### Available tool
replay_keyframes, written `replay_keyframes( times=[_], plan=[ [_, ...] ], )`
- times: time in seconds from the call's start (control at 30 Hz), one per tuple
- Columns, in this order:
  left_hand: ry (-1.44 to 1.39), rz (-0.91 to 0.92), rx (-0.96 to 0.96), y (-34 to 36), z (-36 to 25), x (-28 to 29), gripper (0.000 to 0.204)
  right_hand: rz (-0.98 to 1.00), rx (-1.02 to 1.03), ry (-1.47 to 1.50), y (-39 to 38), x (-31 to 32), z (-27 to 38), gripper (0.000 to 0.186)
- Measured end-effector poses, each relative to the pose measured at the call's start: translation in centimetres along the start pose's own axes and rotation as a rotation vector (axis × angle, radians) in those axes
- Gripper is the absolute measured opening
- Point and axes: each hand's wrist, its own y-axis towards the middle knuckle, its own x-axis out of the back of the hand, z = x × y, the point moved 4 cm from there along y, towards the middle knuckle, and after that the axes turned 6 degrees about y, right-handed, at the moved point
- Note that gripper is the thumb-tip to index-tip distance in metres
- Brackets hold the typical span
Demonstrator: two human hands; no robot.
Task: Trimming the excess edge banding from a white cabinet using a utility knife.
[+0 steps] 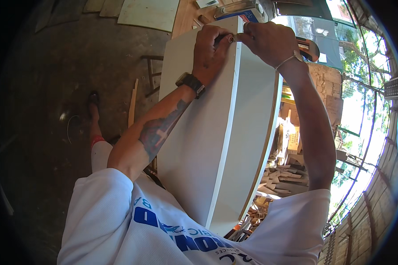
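Observation:
A long white panel piece [194, 119], shaped like a cabinet body, stands in front of me with its pale top edge [229, 128] running away from my body. At the far end of that edge my left hand [211, 48] rests against the panel's left face, its fingers curled and closed. Just across the edge, my right hand [269, 40] is bent over with thumb and finger pressed together. The fingertips of both hands nearly meet at the edge. Something small and round shows there, but whatever they grip is too small and hidden to name.
Behind my right hand lies an orange-and-black handle [309, 49]. A printed box [251, 13] sits past the panel's far end. Scrap wood [283, 176] is heaped on the right. A dark wooden frame [151, 73] and a thin wood strip [132, 104] stand on the left.

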Motion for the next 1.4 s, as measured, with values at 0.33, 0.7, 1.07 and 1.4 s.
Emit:
replay_keyframes(
  times=[0.33, 0.7, 1.07, 1.4],
  plan=[
    [-0.032, -0.030, -0.017, -1.5, -0.7, 0.6, 0.011, -0.013, 0.011, 0.045, -1.4, -0.3, 0.8, 0.036],
    [-0.007, -0.032, -0.010, 0.7, 0.0, -0.5, 0.010, -0.023, -0.020, -0.006, 0.4, 0.2, -0.2, 0.035],
    [-0.015, -0.018, -0.003, -1.4, -0.4, 0.0, 0.011, -0.033, -0.007, 0.014, -1.5, -0.5, 0.8, 0.036],
    [-0.029, -0.052, 0.019, 0.6, 0.1, -0.5, 0.011, -0.069, -0.032, -0.009, 0.1, -1.0, -0.2, 0.036]
  ],
)
